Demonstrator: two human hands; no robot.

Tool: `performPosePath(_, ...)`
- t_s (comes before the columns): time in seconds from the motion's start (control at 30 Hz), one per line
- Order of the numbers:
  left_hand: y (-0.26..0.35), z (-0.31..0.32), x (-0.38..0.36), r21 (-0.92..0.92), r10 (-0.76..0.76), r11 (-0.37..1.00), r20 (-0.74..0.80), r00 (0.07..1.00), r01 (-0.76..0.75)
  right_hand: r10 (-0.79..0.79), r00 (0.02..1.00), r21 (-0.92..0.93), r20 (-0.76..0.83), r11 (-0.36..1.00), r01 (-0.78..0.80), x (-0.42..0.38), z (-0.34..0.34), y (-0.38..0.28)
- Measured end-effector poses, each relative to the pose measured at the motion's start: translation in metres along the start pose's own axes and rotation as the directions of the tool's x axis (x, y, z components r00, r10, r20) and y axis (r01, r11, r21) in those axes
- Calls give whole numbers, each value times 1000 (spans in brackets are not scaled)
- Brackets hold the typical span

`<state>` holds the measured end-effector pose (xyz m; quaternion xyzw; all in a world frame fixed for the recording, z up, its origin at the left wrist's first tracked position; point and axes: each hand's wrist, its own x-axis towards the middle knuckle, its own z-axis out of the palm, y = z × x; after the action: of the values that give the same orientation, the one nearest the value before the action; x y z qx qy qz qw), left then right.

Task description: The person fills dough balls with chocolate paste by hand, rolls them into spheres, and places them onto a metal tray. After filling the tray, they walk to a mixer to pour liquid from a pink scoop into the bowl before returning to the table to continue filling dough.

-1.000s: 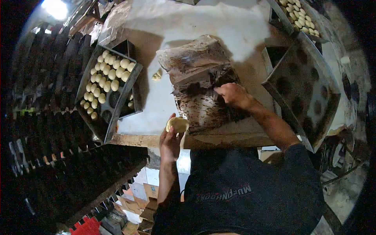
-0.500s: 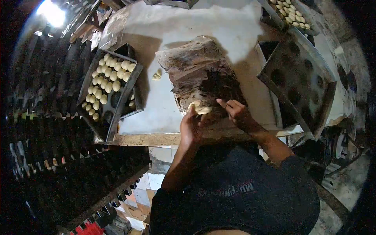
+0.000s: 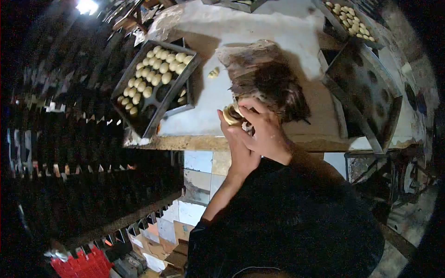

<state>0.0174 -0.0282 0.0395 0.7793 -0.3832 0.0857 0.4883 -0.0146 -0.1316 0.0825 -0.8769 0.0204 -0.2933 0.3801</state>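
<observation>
My left hand (image 3: 241, 150) cups a pale piece of dough (image 3: 227, 116) near the table's front edge, thumb along its left side. A dark filling shows in the middle of the dough. My right hand (image 3: 269, 136) reaches across from the right with bent fingers, pressing at the dough's upper right side; its fingertips are partly hidden. Just beyond the hands lies a heap of dark, shredded-looking filling (image 3: 287, 88) on a brown, crumpled sheet (image 3: 250, 53). A small dough scrap (image 3: 213, 72) rests to the left of the sheet.
On the left, a dark metal tray (image 3: 174, 92) bears rows of pale dough balls (image 3: 149, 74), stacked over another tray. To the right stands a tilted tray with round dark marks (image 3: 366, 88). More dough balls (image 3: 352, 21) fill a tray at the far right. The wooden table edge (image 3: 208, 142) runs in front.
My right hand has moved left from beside the filling onto the dough in my left hand. Dark filling now shows in the dough. The camera view has shifted.
</observation>
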Motion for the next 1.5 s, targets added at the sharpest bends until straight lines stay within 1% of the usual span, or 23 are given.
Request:
performPosePath(0.07,10,-34,-11,62,1,998,-40,999,1,-112,992,54,-61,992,115,-6,12,-21)
performPosePath(0.13,21,-60,-28,-544,-240,828,-125,963,136,-348,913,87,-211,924,373,-9,23,-37)
performPosePath(0.23,20,-108,-59,-882,-285,471,-163,945,-10,-398,914,333,-76,854,400,-13,17,-84)
performPosePath(0.27,10,-125,-69,-689,-160,723,-241,957,-53,-340,940,417,-14,853,315,-17,17,-96)
performPosePath(0.3,15,-137,-80,-675,-186,738,-243,952,-28,-282,959,459,24,855,240,-20,17,-107)
performPosePath(0.37,9,-151,-106,-641,-152,765,-263,953,-55,67,911,488,407,827,-279,-29,11,-125)
performPosePath(0.47,7,-153,-120,-310,119,918,-377,919,-246,53,903,579,427,751,-318,-54,25,-130)
performPosePath(0.53,8,-152,-126,45,245,968,-353,903,-245,-168,954,458,248,888,38,-60,23,-136)
performPosePath(0.57,14,-156,-129,214,246,959,-307,919,-185,-291,930,375,225,907,193,-59,20,-146)
performPosePath(0.6,18,-161,-133,310,180,944,-215,960,-108,-236,938,348,254,927,138,-63,18,-157)
performPosePath(0.67,25,-161,-130,240,48,971,-174,984,-5,-173,961,212,215,969,128,-73,23,-161)
performPosePath(0.73,31,-151,-119,-124,-80,991,-224,971,53,-265,956,168,125,956,243,-76,22,-149)
performPosePath(0.77,31,-143,-116,-499,-193,861,-141,971,99,-311,947,139,83,944,298,-74,18,-143)
performPosePath(0.83,27,-122,-111,-949,-292,232,142,946,214,-291,956,159,37,946,282,-68,2,-131)
performPosePath(0.87,30,-121,-105,-945,-280,174,224,934,278,-235,971,203,33,953,224,-67,-8,-121)
performPosePath(0.97,48,-81,-86,-924,-221,336,112,969,184,50,992,282,115,956,-81,-58,-57,-100)
performPosePath(1.03,49,-50,-66,-712,-60,702,-29,998,21,293,912,372,286,844,-387,-55,-92,-82)
performPosePath(1.1,72,-21,-37,-460,71,884,-54,996,-88,51,990,386,129,917,-98,-62,-114,-39)
performPosePath(1.17,94,16,-6,-446,38,894,-20,999,-43,-136,990,288,-43,947,143,-58,-143,-15)
performPosePath(1.23,104,52,6,-497,-108,860,44,993,116,-66,993,204,-93,975,84,-61,-164,0)
performPosePath(1.3,119,90,24,-518,-97,850,21,995,94,-157,974,98,-161,980,174,-60,-183,34)
performPosePath(1.43,128,143,28,-753,-114,631,148,982,187,-33,972,325,-231,939,110,-49,-238,79)
performPosePath(1.5,137,155,45,-745,71,666,127,989,48,214,976,485,-34,857,-172,-42,-271,84)
